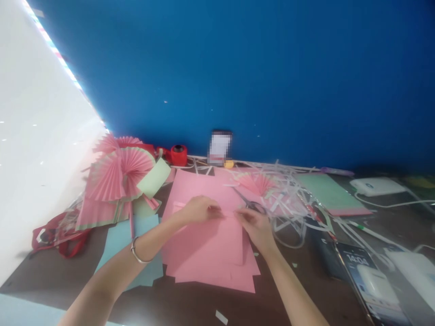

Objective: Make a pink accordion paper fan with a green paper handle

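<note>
Pink paper sheets (pixel 204 253) lie in an uneven stack at the middle of the bench (pixel 183 304), and both hands work over them. Across the stack runs a narrow strip of pink paper (pixel 228 213), which looks folded. The left hand (pixel 200 209), a silver bangle (pixel 134 251) on its wrist, rests over the strip with fingers curled; whether its grip pinches the paper or only presses it, I cannot tell. The right hand (pixel 254 226) has its grip almost closed, thumb and fingertips together on the strip's right part. Scissors (pixel 255 207) lie just beyond the right hand, blades pointing far left.

To the far left, pink pleated paper fans (pixel 118 176) with green edges are heaped, a pale green paper piece (pixel 154 177) against them; a light blue sheet (pixel 113 242) lies nearer, partly under the left forearm. To the right of the stack are tangled white paper strips (pixel 288 197) and green sheets (pixel 331 192) farther off. Near right, a smartphone (pixel 355 267) showing 14:04 carries a white case (pixel 377 283). Behind everything rises a blue panel (pixel 258 81).
</note>
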Action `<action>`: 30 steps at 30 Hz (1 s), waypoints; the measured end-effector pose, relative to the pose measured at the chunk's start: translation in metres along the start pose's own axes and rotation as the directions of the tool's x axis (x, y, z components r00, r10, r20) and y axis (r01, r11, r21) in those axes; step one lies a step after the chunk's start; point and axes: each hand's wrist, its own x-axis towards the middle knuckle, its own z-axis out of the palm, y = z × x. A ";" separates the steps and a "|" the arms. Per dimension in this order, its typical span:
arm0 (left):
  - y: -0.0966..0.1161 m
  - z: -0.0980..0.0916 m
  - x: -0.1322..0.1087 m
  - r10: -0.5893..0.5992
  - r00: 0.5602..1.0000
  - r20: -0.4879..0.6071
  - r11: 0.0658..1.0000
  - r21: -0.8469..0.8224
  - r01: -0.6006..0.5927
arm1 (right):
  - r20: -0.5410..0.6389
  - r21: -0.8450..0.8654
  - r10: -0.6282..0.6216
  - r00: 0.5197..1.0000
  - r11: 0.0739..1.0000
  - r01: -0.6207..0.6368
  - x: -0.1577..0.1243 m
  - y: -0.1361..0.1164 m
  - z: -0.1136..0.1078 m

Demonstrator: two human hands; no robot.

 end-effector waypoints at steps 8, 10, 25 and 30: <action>-0.002 0.000 0.009 -0.097 0.989 0.116 0.943 -0.307 0.129 | 0.039 -0.133 -0.111 0.993 0.984 0.116 -0.001 0.003 -0.003; -0.001 0.001 0.008 -0.087 0.989 0.122 0.935 -0.334 0.123 | 0.084 -0.211 -0.190 0.978 0.956 0.204 -0.002 0.000 -0.001; -0.021 -0.036 -0.012 -0.075 0.966 0.246 0.971 -0.203 0.127 | 0.135 -0.183 -0.071 0.988 0.979 0.095 0.001 -0.004 -0.001; -0.029 -0.052 -0.025 -0.089 0.960 0.266 0.967 -0.206 0.147 | 0.110 -0.194 -0.052 0.993 0.978 0.073 0.004 0.000 -0.009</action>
